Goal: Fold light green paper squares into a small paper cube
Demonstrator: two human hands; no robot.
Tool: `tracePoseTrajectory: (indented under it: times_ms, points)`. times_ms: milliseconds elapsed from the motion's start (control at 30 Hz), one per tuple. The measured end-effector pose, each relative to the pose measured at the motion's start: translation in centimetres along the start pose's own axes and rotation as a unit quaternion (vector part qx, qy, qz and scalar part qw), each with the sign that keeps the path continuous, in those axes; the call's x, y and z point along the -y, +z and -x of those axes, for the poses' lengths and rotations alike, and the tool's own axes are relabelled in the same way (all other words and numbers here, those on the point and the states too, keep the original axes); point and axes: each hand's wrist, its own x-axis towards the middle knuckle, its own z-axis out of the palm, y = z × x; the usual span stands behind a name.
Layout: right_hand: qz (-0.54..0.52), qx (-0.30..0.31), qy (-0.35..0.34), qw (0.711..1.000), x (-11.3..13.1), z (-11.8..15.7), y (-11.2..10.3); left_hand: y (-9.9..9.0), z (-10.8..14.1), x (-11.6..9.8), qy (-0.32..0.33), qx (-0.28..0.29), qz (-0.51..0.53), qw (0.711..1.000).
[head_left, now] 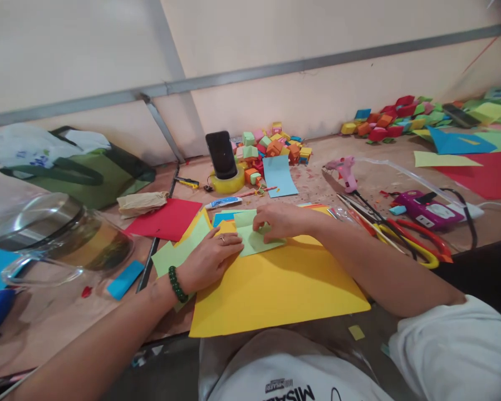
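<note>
A light green sheet of paper, creased and partly raised, lies on a large yellow sheet at the table's front edge. My left hand, with a green bead bracelet at the wrist, lies flat with its fingertips at the green sheet's left edge. Bent over the same sheet, my right hand has thumb and fingers closed on a part of it; the exact grip is partly hidden. Another light green sheet sits under and left of my left hand.
Left stand a glass teapot and a green bag. A phone leans on a yellow tape roll before folded paper cubes. At right lie a pink glue gun, scissors and a purple power strip.
</note>
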Motion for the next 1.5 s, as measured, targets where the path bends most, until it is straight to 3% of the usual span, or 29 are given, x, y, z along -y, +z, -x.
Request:
tracePoseTrajectory:
  times_ms: [233,533,700,967,1367,1500]
  points:
    - [-0.115,0.063,0.108,0.985,-0.3,-0.3,0.8,1.1,0.6,1.0,0.042,-0.098,0.111,0.988]
    - [-0.195,0.045,0.078,0.977,-1.5,-1.1,2.4,1.2,0.6,1.6,0.036,-0.073,0.145,0.986]
    - [-0.184,0.053,0.093,0.977,-1.1,-0.8,2.2,1.1,0.8,1.6,0.041,-0.052,0.126,0.990]
    - [-0.199,0.069,0.090,0.973,-1.2,-0.8,2.0,0.8,0.7,1.6,0.080,-0.063,0.108,0.989]
    - [-0.198,0.078,0.105,0.972,-0.8,-0.9,1.6,0.9,0.9,1.1,0.032,-0.057,0.112,0.992]
    - [-0.197,0.078,0.110,0.971,-0.8,-0.9,1.6,0.8,0.8,1.1,0.062,-0.062,0.096,0.991]
